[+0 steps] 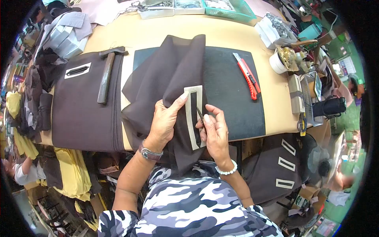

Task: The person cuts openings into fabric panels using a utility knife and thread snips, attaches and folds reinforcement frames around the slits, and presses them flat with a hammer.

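A dark brown cloth [173, 63] is held up over the dark cutting mat [233, 114]. On it is a long pale rectangular frame [191, 118] around a black slot. My left hand [166, 118] pinches the cloth at the frame's upper left, thumb on the pale edge. My right hand [214, 132] is closed on a small dark pointed tool [200, 114] at the slot's right side; its exact kind is hard to make out. To the right on the mat lies a red utility knife [248, 77], its blade out.
A hammer [106, 77] rests on folded brown cloth [83, 114] at the left. Trays [189, 8] stand at the back edge. At the right are a white cup [278, 63] and a wooden block [295, 89]. More framed cloth [272, 166] hangs below the table edge.
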A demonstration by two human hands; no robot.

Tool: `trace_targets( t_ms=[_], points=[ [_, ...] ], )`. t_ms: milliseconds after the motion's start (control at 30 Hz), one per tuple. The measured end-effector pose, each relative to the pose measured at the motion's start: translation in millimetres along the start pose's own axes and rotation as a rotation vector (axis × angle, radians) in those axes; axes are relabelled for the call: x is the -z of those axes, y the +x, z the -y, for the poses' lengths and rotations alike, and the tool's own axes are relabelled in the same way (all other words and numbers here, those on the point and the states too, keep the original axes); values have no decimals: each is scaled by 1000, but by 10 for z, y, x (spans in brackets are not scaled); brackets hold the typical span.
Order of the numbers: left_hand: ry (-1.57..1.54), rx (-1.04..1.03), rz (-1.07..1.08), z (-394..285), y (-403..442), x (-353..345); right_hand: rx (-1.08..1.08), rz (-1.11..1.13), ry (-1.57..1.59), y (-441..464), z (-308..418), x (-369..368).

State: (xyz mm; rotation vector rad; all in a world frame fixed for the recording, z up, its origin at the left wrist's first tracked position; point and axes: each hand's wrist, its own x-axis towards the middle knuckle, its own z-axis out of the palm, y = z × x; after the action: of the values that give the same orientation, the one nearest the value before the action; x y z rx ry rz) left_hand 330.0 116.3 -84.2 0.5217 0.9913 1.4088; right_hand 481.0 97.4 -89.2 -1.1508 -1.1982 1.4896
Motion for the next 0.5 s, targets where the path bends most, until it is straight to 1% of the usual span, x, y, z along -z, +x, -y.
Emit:
trace_targets(
  t_ms=[100, 300, 433, 500],
  points=[
    [-101, -27, -51, -33, -50, -71, -39, -7, 55, 0, 89, -55],
    [-73, -84, -49, -48, -130, -61, -45, 36, 100, 69, 163, -112],
    [-91, -73, -44, -54, -187, -49, -95, 58, 246, 108, 251, -151],
    [-92, -84, -51, -75, -206, -38, -98, 74, 250, 107, 255, -166]
  ],
)
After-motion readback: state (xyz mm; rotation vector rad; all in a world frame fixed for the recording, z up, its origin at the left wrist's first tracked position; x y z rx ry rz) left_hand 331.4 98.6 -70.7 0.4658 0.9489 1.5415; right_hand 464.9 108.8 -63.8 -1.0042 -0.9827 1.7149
